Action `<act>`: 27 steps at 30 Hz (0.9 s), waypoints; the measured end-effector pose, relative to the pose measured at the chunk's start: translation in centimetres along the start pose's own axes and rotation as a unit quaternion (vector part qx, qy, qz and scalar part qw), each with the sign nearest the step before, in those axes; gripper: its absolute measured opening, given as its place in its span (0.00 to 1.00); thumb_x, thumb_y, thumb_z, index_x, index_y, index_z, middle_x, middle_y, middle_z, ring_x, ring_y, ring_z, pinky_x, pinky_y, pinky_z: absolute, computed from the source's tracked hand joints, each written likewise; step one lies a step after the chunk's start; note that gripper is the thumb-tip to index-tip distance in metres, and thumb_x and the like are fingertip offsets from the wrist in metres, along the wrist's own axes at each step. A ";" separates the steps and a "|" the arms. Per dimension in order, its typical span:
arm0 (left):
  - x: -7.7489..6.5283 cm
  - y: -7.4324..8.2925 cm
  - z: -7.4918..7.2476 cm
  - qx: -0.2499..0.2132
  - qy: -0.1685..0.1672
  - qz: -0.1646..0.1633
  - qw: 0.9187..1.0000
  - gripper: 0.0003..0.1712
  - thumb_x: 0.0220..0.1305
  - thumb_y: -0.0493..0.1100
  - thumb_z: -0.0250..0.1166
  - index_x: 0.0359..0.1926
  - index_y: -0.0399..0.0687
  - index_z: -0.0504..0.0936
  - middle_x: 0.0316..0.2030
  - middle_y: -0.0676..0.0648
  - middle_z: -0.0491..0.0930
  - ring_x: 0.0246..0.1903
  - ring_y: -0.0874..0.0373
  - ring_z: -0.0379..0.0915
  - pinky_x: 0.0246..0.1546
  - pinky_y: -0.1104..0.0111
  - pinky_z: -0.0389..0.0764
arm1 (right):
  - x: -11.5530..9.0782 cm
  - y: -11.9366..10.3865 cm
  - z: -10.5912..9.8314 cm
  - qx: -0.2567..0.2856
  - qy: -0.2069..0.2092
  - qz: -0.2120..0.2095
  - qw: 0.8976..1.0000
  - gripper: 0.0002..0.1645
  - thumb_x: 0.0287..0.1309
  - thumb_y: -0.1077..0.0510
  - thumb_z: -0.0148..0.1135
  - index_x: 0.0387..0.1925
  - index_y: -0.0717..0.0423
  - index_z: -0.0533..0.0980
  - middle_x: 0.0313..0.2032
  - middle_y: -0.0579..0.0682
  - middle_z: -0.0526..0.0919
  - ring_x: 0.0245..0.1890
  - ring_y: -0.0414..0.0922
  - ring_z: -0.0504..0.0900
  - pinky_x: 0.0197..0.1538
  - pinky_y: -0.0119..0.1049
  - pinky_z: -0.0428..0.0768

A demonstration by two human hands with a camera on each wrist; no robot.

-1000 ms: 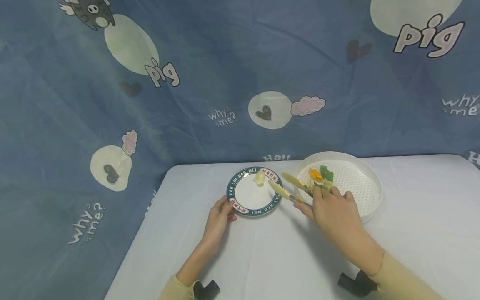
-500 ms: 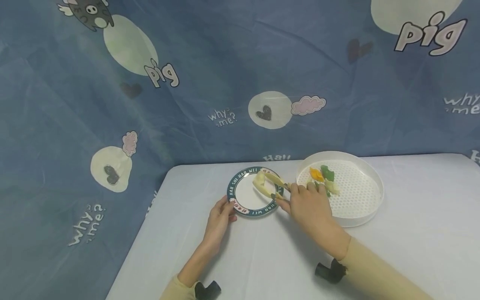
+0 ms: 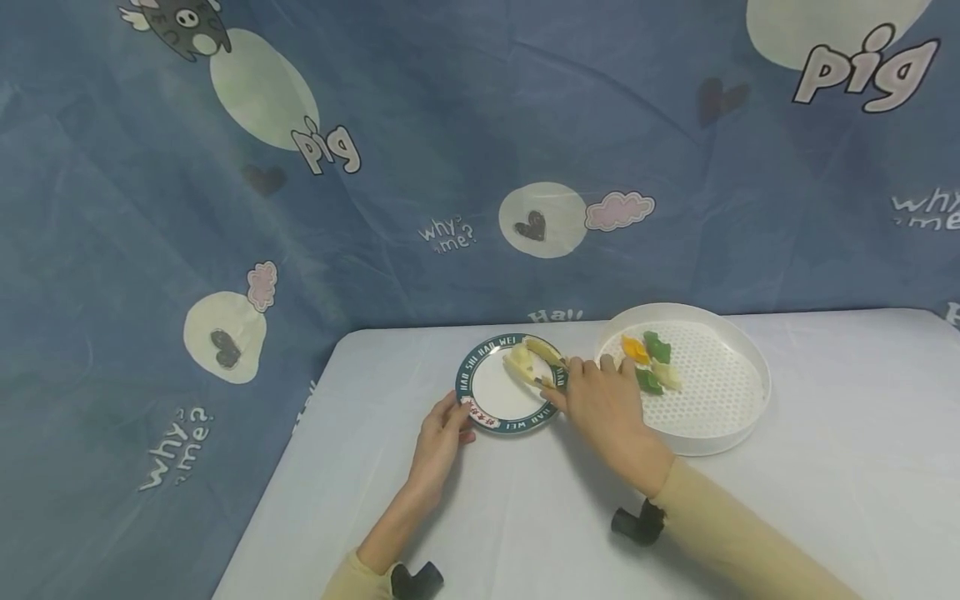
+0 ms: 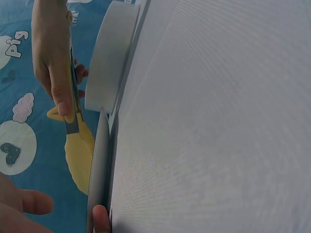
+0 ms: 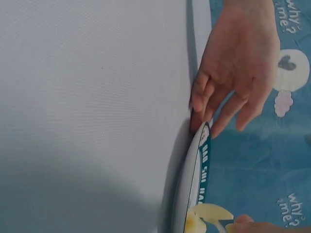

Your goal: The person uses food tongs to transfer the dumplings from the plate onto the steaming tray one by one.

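My right hand [image 3: 603, 408] grips a pair of yellow-tipped tongs [image 4: 79, 158] over the plate. Between the tong tips, near the plate's far side, lies a pale yellow piece [image 5: 193, 224] of what looks like food; whether both tips touch it is hard to tell. The round white plate [image 3: 502, 398] has a dark green lettered rim. On its near left edge, my left hand [image 3: 437, 442] holds the rim, with fingertips above and below it. Its other fingers extend loosely above the plate, as the right wrist view shows.
Just right of the plate stands a round white tray [image 3: 720, 387] with a raised wall and a dimpled floor. Inside lie an orange piece [image 3: 635, 348], green pieces [image 3: 657, 347] and a pale piece [image 3: 667, 375]. A blue printed cloth [image 3: 420, 283] hangs behind the white table [image 3: 495, 517].
My right hand has moved left from the tray to the plate, bringing the tongs around the pale piece. The tips have come closer together. My left hand has stayed at the rim.
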State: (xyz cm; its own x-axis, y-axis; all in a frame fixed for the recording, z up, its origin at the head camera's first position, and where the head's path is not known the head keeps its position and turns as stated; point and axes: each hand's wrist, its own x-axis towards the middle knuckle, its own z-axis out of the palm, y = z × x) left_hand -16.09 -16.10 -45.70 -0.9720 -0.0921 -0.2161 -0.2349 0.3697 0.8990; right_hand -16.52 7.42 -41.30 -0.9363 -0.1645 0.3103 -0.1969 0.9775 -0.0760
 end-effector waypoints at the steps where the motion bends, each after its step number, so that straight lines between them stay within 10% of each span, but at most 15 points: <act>1: 0.0 0.0 0.0 0.000 0.001 0.000 1.000 0.40 0.84 0.54 0.51 0.83 0.33 0.56 0.66 0.35 0.78 0.56 0.52 0.81 0.70 0.52 0.83 | 0.1 -0.1 0.0 -0.001 -0.007 0.000 1.000 0.34 0.70 0.32 0.65 0.37 0.63 0.79 0.30 0.60 0.86 0.34 0.56 0.80 0.44 0.50 0.77; 27: -0.1 0.1 0.0 0.007 0.007 0.001 1.000 0.40 0.84 0.54 0.51 0.83 0.34 0.56 0.66 0.35 0.78 0.55 0.52 0.83 0.70 0.50 0.82 | -0.7 0.0 0.0 0.002 -0.021 -0.011 1.000 0.32 0.74 0.34 0.62 0.40 0.62 0.79 0.30 0.57 0.85 0.34 0.55 0.81 0.48 0.61 0.83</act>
State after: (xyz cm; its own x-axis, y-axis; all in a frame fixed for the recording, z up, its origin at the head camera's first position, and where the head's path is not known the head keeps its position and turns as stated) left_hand -15.98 -16.03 -45.54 -0.9722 -0.1039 -0.2099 -0.2339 0.3821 0.8940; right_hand -15.88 7.53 -41.52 -0.9427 -0.1919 0.2728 -0.2193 0.9729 -0.0736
